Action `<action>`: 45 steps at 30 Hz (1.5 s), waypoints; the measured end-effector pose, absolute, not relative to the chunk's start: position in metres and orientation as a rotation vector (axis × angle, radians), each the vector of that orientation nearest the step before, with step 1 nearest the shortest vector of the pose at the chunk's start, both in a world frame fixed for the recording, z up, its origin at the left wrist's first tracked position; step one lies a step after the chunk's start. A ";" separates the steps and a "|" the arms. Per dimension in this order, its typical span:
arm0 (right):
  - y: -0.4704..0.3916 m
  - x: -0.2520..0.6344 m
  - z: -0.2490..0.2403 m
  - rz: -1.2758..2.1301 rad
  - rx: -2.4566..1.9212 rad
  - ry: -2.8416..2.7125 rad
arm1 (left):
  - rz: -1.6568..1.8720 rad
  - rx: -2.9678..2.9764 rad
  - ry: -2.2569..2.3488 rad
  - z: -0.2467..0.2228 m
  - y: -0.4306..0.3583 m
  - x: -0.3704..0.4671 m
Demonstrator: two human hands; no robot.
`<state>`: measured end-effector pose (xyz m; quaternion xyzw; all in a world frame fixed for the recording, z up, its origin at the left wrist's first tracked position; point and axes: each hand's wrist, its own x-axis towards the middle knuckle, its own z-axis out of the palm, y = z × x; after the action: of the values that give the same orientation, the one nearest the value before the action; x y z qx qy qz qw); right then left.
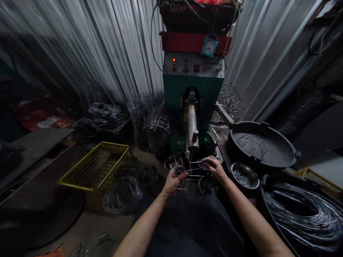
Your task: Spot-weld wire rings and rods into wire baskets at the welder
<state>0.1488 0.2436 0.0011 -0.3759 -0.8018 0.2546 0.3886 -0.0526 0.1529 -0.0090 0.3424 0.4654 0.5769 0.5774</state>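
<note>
My left hand (173,181) is closed around a round-ended wire frame (193,175), just below the tip of the machine's arm. Thin straight bars of this frame run across toward the right. My right hand (215,169) pinches a short thin metal wire (197,162), whose free end points left over the frame. The green spot-welding machine (171,92) stands right ahead, its thick metal arm (192,121) reaching toward me and down to the work. Dim light hides the exact contact between wire and frame.
At right, a bowl (257,184) holds short metal pins, near a large black pan (292,146) with small wire pieces and a tub (264,200) of wire hoops. A yellow wire basket (80,162), wire rings (122,194) and stacked wire baskets (158,128) stand left.
</note>
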 end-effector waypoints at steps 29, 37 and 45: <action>0.246 0.146 -0.002 0.665 -0.961 -1.997 | 1.370 0.794 1.099 -0.010 0.160 -0.055; 0.246 0.147 0.000 0.664 -0.974 -2.008 | 1.372 0.792 1.131 -0.006 0.158 -0.053; 0.248 0.146 0.001 0.674 -0.963 -2.017 | 1.356 0.806 1.059 -0.009 0.161 -0.056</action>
<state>0.1462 0.2477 0.0009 -0.3794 -0.7945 0.2656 0.3927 -0.0564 0.1605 -0.0085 0.3452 0.4532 0.5807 0.5816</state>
